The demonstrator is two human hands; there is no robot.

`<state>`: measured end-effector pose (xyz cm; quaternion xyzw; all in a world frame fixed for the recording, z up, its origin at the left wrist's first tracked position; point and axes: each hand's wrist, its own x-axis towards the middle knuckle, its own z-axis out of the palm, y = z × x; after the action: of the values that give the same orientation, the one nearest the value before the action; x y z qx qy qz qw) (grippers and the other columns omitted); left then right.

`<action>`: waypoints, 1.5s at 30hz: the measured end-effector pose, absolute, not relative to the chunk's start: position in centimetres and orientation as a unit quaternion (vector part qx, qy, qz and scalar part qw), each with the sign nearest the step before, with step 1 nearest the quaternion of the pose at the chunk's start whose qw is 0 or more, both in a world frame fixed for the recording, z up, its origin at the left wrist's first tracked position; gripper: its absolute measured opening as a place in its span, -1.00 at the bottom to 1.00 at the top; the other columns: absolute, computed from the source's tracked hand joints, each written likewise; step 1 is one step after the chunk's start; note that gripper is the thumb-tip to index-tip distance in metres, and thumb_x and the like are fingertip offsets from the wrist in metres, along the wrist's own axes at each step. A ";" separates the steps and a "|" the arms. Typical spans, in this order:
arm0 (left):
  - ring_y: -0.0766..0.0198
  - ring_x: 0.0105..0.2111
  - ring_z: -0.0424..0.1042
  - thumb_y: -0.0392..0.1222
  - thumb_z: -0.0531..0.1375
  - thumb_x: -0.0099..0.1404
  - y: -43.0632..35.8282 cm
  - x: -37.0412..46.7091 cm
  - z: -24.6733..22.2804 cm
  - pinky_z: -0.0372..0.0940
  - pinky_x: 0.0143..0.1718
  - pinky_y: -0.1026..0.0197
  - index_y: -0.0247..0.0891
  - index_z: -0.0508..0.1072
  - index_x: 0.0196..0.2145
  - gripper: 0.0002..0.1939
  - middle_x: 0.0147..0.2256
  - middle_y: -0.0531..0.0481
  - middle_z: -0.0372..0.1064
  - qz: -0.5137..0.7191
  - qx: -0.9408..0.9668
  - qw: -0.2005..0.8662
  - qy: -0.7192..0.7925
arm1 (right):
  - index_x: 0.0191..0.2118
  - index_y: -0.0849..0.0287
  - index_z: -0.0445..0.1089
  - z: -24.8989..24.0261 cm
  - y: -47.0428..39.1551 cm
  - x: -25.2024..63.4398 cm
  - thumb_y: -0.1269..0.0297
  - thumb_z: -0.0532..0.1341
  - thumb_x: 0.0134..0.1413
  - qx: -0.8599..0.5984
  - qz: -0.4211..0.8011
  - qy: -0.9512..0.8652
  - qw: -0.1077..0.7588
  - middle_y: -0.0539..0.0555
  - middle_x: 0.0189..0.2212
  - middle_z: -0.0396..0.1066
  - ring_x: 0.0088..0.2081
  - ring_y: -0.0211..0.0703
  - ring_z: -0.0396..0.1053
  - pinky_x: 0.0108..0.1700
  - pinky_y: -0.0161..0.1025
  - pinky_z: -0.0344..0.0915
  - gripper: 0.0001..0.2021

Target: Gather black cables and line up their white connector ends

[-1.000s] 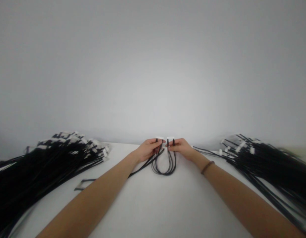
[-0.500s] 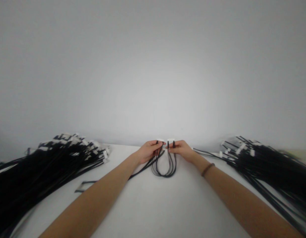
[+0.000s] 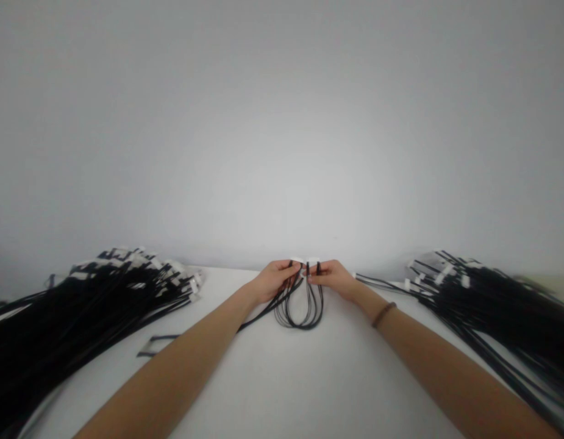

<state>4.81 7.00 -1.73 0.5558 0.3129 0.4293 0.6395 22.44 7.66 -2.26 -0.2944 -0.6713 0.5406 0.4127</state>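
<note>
Near the back edge of the white table, my left hand [image 3: 278,279] pinches one end of a black cable harness [image 3: 304,328], close to a white connector [image 3: 296,260]. My right hand [image 3: 333,278] grips the other end beside a second white connector [image 3: 313,260]. Between the two hands the thin black wires hang in a U-shaped loop. More black wire trails from my left hand down behind the left forearm, where a dark end [image 3: 157,346] shows on the table. Both hands are closed, with the fingertips almost touching.
A large heap of black cables [image 3: 80,323] with white connectors lies at the left. Another heap [image 3: 496,311] lies at the right, with one cable end [image 3: 368,280] reaching toward my right wrist. Behind the white table [image 3: 291,384] rises a pale wall [image 3: 282,134].
My right hand has shifted slightly left, bringing the two connectors closer together. The loop between the hands has narrowed and hangs a little lower.
</note>
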 end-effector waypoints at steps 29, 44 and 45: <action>0.43 -0.60 0.22 -0.10 0.17 0.01 6.7 5.1 -1.4 0.13 -0.54 0.33 -0.36 0.34 -0.45 -0.76 -0.58 0.05 0.22 0.457 0.556 0.621 0.309 | -0.33 0.26 0.41 -2.5 7.7 22.4 0.42 0.23 -0.34 -0.294 0.521 -0.679 0.426 -0.02 -0.51 0.36 -0.45 -0.29 0.26 -0.32 -0.31 0.17 -0.72; 0.44 -0.54 0.22 -0.13 0.17 0.01 6.6 4.9 -1.2 0.13 -0.44 0.32 -0.37 0.36 -0.45 -0.78 -0.54 0.03 0.24 0.442 0.568 0.635 0.280 | -0.31 0.28 0.40 -2.6 7.7 22.5 0.36 0.23 -0.34 -0.310 0.509 -0.686 0.417 0.01 -0.50 0.36 -0.41 -0.21 0.30 -0.25 -0.21 0.21 -0.69; 0.44 -0.55 0.22 -0.12 0.18 0.00 6.6 5.0 -1.3 0.13 -0.46 0.32 -0.37 0.36 -0.45 -0.77 -0.55 0.04 0.24 0.444 0.568 0.632 0.283 | -0.31 0.28 0.40 -2.6 7.7 22.5 0.36 0.24 -0.34 -0.314 0.508 -0.685 0.417 0.02 -0.49 0.37 -0.41 -0.20 0.30 -0.25 -0.20 0.21 -0.69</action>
<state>4.98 6.60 -1.30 0.5681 0.2825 0.4445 0.6323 22.52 7.75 -2.60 -0.3137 -0.6854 0.5078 0.4171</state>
